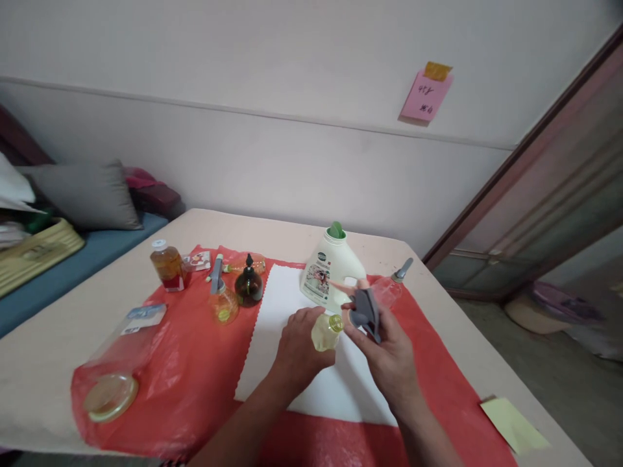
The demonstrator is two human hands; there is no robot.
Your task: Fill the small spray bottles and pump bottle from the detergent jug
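My left hand (302,340) is wrapped round a small clear yellowish bottle (325,334), tilted so that its uncapped threaded neck points right. Close beside that neck, my right hand (392,350) grips a grey trigger spray head (366,314), apart from the bottle. Behind both hands stands a cream detergent jug (331,266) with a green piece in its mouth. Beneath them lies a white cloth (272,331) on red plastic sheeting (195,383).
To the left stand an amber spray bottle (224,305), a dark pump bottle (248,285) and a jar of amber liquid (169,266). A round lid (111,397) lies at front left. Another spray bottle (389,288) is at right, and a yellow note (514,425) lies near the table's right edge.
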